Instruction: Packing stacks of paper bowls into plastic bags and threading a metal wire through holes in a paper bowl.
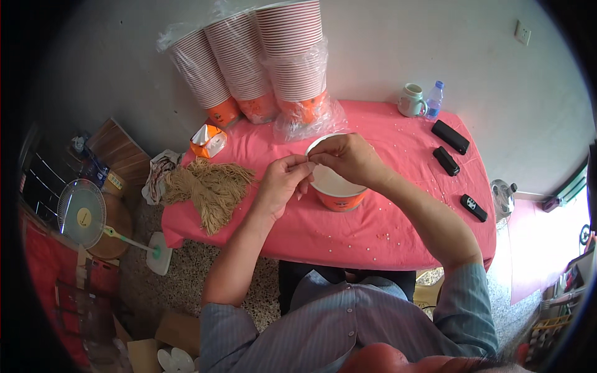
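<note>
Over the left rim of a paper bucket (342, 202), white inside with an orange outer wall, my two hands meet fingertip to fingertip. My left hand (283, 183) is closed in a pinch, and so is my right hand (356, 160), which reaches across the bucket's opening. Whatever lies between the fingertips is too small to make out. The bucket stands upright on the pink tablecloth (280, 239). To the left of my left hand lies a loose bundle of tan cords (214, 193).
Tall stacks of paper buckets (292, 68) in clear plastic stand at the back. An orange-white packet (209, 141) lies behind the cords. At right are a mug (410, 101), a plastic bottle (435, 101), two black cases (450, 137) and a remote control (474, 207). Small white bits dot the cloth.
</note>
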A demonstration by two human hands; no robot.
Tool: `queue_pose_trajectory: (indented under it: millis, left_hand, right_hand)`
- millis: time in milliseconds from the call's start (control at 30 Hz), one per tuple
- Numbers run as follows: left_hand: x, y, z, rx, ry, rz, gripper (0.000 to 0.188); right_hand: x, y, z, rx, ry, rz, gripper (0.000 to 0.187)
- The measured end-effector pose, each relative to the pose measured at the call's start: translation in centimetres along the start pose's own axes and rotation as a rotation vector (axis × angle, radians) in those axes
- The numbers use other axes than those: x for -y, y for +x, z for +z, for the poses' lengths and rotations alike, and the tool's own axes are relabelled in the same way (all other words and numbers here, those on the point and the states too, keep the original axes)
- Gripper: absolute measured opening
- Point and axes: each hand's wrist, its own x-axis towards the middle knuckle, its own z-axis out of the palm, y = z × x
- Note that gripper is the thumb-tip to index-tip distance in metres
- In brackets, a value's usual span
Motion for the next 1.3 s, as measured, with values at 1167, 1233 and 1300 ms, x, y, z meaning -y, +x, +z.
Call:
queue_pose_trajectory:
  millis: [1167,1233,1300]
  left_hand:
    - [0.6,-0.9,0.9,-0.048,0.101,0.120,0.019]
    - [0.5,-1.0,1.0,-0.081,0.102,0.111,0.020]
    - [0.5,-1.0,0.9,-0.086,0.138,0.122,0.020]
  right_hand:
    - [-2.0,0.4,-0.6,0.141,0.230,0.015,0.019]
    - [-1.5,0.3,-0.8,0.133,0.131,-0.063,0.019]
    - [-0.8,0.3,-1.2,0.211,0.030,0.042,0.019]
